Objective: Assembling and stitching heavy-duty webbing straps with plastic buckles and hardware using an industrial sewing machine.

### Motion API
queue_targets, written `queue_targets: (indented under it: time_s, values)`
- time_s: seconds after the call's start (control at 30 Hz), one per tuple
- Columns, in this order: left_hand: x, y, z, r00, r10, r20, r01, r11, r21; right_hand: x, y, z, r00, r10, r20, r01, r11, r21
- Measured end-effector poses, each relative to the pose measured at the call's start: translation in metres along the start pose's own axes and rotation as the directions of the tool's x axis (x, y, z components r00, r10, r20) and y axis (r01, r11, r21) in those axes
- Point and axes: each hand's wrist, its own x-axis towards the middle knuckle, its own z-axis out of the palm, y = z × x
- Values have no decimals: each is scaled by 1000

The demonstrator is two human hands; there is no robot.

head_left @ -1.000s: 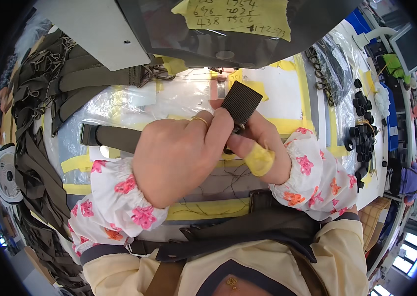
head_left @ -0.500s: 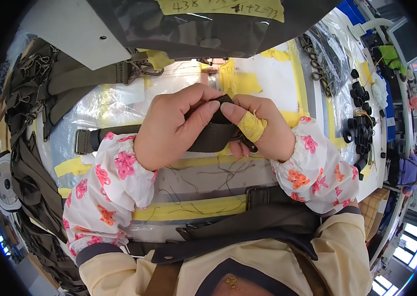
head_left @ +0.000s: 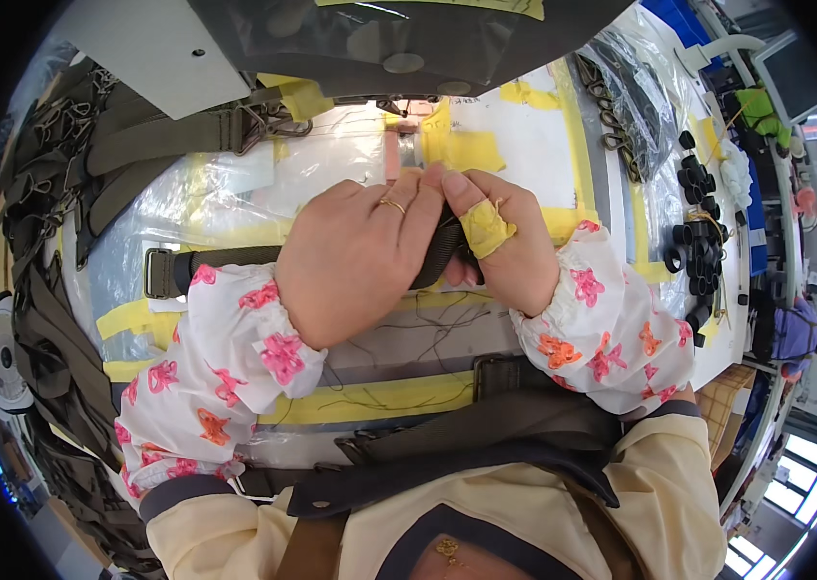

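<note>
A dark olive webbing strap (head_left: 441,253) is folded up between my two hands over the worktable. My left hand (head_left: 355,256), back upward and wearing a ring, is closed over the strap and hides much of it. With thumb and fingers, my right hand (head_left: 510,227) grips the strap's other side; yellow tape is wrapped round its thumb. The fingertips of both hands meet at the strap's upper edge. Out past my left wrist runs the strap's tail, ending in a metal buckle (head_left: 159,274).
A dark machine housing (head_left: 408,53) overhangs the far side. Olive straps with metal hooks (head_left: 123,130) are heaped at the left. Black rings (head_left: 701,246) and a row of hooks (head_left: 611,116) lie at the right. Loose threads (head_left: 408,338) litter the near tabletop.
My left hand has turned over and moved right, from a thumb pinch to back upward, covering more of the strap. The right hand keeps its grip nearly in place.
</note>
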Motion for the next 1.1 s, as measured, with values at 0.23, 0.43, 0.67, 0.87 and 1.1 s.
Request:
queue_targets:
  time_s: [0.23,0.43,0.67,0.87,1.1]
  values:
    - [-1,-26,-2,755,-339,561,649,267,-712,-4,2,6,995,-99,-27,94,984,-154]
    - [0,-26,-10,782,-323,534,624,403,-670,-2,6,5,984,-176,5,176,981,-79]
    - [9,10,-32,974,-10,-228,-113,847,-519,22,2,-8,909,-413,-56,401,903,-153]
    - [-11,-23,28,863,-476,167,418,488,-766,23,-28,-13,995,32,91,-63,931,360]
    - [-18,-47,16,952,-254,169,304,845,-440,30,-18,-16,952,184,244,-268,887,376]
